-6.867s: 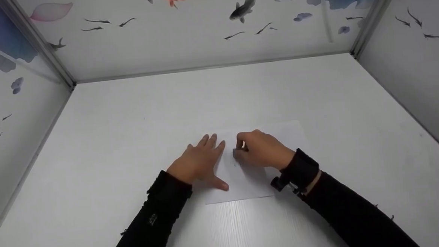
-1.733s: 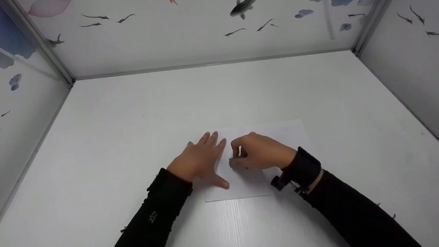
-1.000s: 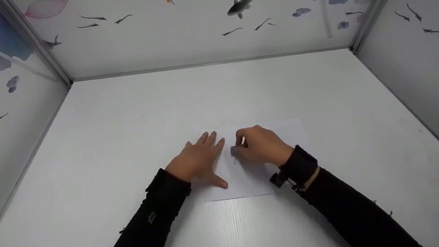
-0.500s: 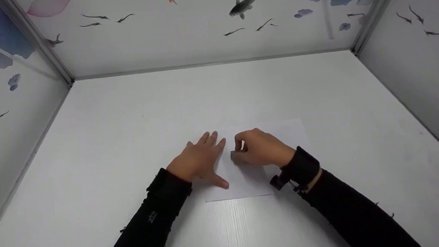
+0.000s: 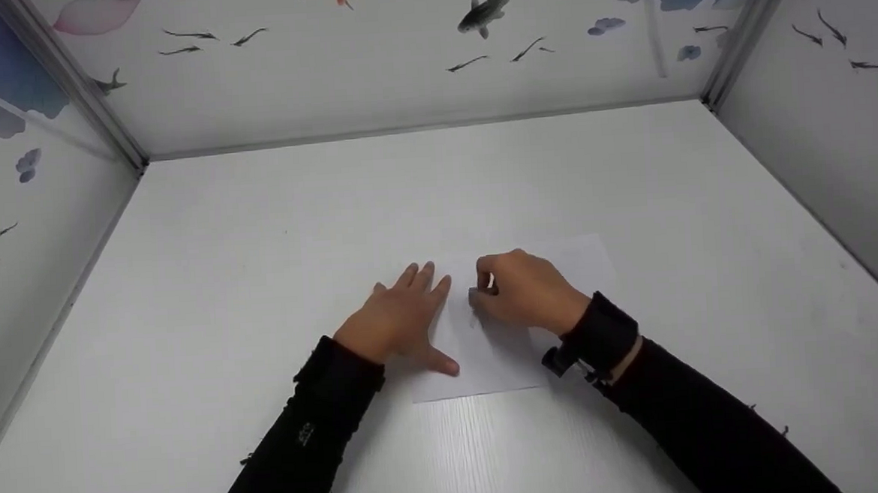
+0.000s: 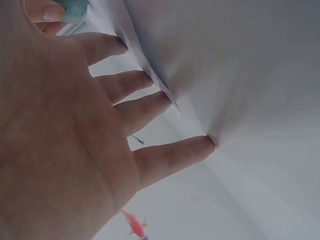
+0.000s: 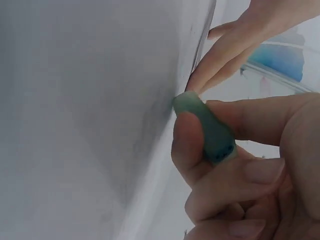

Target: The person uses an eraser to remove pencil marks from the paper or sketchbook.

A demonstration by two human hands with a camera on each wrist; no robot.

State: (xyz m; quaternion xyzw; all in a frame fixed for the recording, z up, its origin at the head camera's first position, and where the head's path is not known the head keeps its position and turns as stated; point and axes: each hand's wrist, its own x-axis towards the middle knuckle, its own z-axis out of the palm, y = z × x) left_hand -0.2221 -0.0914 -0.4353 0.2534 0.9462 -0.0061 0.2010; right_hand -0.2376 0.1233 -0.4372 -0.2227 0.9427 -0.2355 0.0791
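A white sheet of paper [image 5: 483, 376] lies on the table in the head view. My left hand [image 5: 398, 320] rests on its left part with fingers spread and thumb held out. In the left wrist view, the fingertips press on the sheet, and its edge lifts slightly near them. My right hand [image 5: 528, 291] pinches a small green eraser [image 7: 212, 131] between thumb and fingers. The right wrist view shows the eraser's narrow end against the paper and dark blue marks at its other end. Faint grey marks [image 5: 473, 321] show on the paper just below the eraser.
The white table [image 5: 258, 233] surrounds the sheet. Printed panels with fish close it in at the back [image 5: 386, 91] and on both sides. Each wrist wears a black strap, the right one [image 5: 601, 336] with a small camera.
My right hand has shifted up and down over the same patch of paper with the eraser. It is now slightly higher and further right than half a second ago. My left hand stays put.
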